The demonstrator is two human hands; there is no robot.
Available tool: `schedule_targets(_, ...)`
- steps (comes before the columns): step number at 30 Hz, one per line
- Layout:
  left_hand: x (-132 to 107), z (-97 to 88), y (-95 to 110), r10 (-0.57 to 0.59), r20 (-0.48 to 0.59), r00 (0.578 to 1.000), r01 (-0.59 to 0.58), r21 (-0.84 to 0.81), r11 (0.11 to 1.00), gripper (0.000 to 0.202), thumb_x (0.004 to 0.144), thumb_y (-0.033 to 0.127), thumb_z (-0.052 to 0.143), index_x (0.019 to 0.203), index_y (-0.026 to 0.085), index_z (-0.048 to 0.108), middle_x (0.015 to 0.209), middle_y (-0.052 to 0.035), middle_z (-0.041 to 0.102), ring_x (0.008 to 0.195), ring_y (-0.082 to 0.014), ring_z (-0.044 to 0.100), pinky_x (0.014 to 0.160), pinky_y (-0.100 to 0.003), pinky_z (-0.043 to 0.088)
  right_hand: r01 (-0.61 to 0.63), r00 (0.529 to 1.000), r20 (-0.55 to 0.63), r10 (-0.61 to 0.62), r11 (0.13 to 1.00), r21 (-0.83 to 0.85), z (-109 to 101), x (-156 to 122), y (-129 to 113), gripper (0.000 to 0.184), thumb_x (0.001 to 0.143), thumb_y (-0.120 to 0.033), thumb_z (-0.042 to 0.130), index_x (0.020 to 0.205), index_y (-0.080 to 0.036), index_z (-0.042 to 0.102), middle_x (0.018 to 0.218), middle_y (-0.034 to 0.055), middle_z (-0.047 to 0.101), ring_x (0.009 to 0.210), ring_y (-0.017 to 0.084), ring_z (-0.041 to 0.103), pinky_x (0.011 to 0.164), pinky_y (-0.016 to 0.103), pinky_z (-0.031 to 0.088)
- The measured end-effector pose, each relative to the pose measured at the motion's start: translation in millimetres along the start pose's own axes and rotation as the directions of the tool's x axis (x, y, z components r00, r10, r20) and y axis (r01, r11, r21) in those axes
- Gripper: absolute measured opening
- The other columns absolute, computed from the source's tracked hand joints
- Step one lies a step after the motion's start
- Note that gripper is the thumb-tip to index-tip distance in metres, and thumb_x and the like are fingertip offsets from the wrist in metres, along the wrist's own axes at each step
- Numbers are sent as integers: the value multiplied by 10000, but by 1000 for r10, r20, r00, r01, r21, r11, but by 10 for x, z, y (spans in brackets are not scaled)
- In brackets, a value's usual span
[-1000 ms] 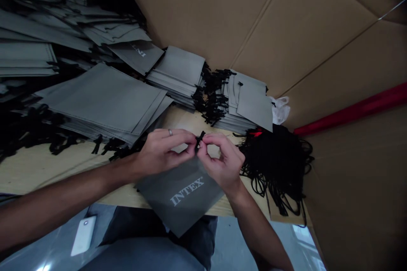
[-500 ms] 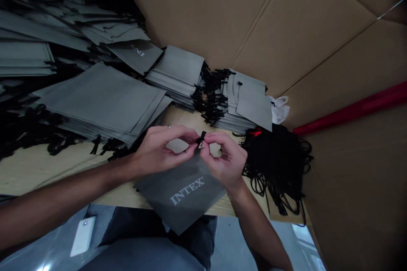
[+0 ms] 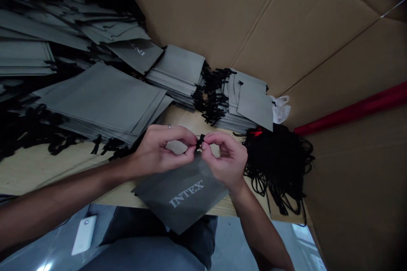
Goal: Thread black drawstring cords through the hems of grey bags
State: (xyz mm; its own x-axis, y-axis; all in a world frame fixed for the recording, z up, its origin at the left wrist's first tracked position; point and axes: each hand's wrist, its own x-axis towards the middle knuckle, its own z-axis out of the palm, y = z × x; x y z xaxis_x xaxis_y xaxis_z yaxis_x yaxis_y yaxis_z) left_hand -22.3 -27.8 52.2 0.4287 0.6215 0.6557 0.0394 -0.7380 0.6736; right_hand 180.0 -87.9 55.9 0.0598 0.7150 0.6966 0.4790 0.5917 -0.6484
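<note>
A grey fabric bag printed INTEX [image 3: 181, 194] lies at the near edge of the wooden table [image 3: 38, 169], partly hanging over it. At the bag's top corner a short black cord [image 3: 200, 141] sticks up. My left hand [image 3: 162, 150], a ring on one finger, pinches that cord from the left. My right hand [image 3: 225, 159] pinches the same cord from the right, fingertips meeting those of the left hand.
Stacks of grey bags [image 3: 104, 101] [image 3: 181, 74] [image 3: 251, 101] with black cords cover the table's left and back. A heap of loose black cords [image 3: 280, 161] lies right of my hands. Cardboard walls [image 3: 270, 21] rise behind and right. A white phone [image 3: 83, 233] lies low left.
Both hands have kept pinching the cord, shifting only slightly. The bag has turned a little under them.
</note>
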Motion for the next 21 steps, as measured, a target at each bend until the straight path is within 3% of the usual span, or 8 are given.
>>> schedule_targets(4, 48, 29, 17, -165, 36, 986, 169, -194, 966, 78, 887, 200, 794, 958, 231, 781, 944, -10, 834, 841, -154, 795, 794, -242, 658, -65, 998, -6, 65, 997, 38, -2, 7, 11, 97, 927, -159, 746, 969, -246, 747, 919, 28, 788, 869, 194, 769, 778, 340, 655)
schedule_targets(6, 87, 53, 20, -258, 73, 963, 268, -278, 922, 155, 875, 240, 829, 1019, 219, 775, 974, -20, 828, 854, -154, 788, 813, -244, 661, -41, 999, -24, 42, 999, 22, -15, 24, 20, 118, 925, -142, 751, 975, -248, 750, 915, 22, 781, 861, 191, 759, 785, 344, 644)
schedule_targets(8, 124, 73, 10, -332, 175, 927, 372, -318, 872, 240, 883, 311, 848, 1074, 193, 766, 961, -28, 816, 835, -152, 772, 770, -232, 640, 7, 999, -36, -8, 1000, -13, -39, 49, 30, 155, 921, -111, 745, 986, -252, 750, 914, 17, 773, 855, 189, 748, 805, 354, 638)
schedule_targets(11, 148, 85, -22, -362, 373, 854, 474, -271, 838, 273, 994, 420, 728, 987, 151, 779, 806, -16, 757, 720, -134, 692, 627, -204, 531, 50, 998, -33, -53, 996, -78, -85, 86, 49, 161, 926, -100, 736, 984, -250, 748, 934, 25, 770, 872, 194, 743, 849, 373, 643)
schedule_targets(13, 141, 82, -44, -357, 411, 839, 478, -242, 844, 346, 1044, 439, 648, 926, 143, 782, 762, -12, 724, 692, -131, 648, 602, -208, 481, -10, 999, -39, 7, 998, -65, -109, 104, 69, 119, 937, -145, 750, 999, -246, 743, 948, 32, 773, 884, 195, 749, 843, 363, 648)
schedule_targets(17, 109, 74, -61, -344, 317, 884, 421, -219, 880, 314, 1037, 422, 660, 941, 152, 789, 835, -30, 764, 752, -147, 662, 640, -216, 489, -254, 965, 87, 246, 961, 107, -112, 111, 127, 291, 884, -303, 865, 1128, -226, 726, 981, 42, 798, 813, 169, 753, 713, 288, 636)
schedule_targets(21, 101, 81, -42, -343, 313, 886, 404, -159, 901, 296, 1030, 412, 667, 948, 167, 812, 818, -30, 774, 753, -154, 667, 634, -215, 487, -307, 945, 165, 283, 941, 145, -83, 94, 162, 182, 892, -332, 861, 983, -212, 759, 929, 46, 802, 732, 153, 719, 670, 287, 620)
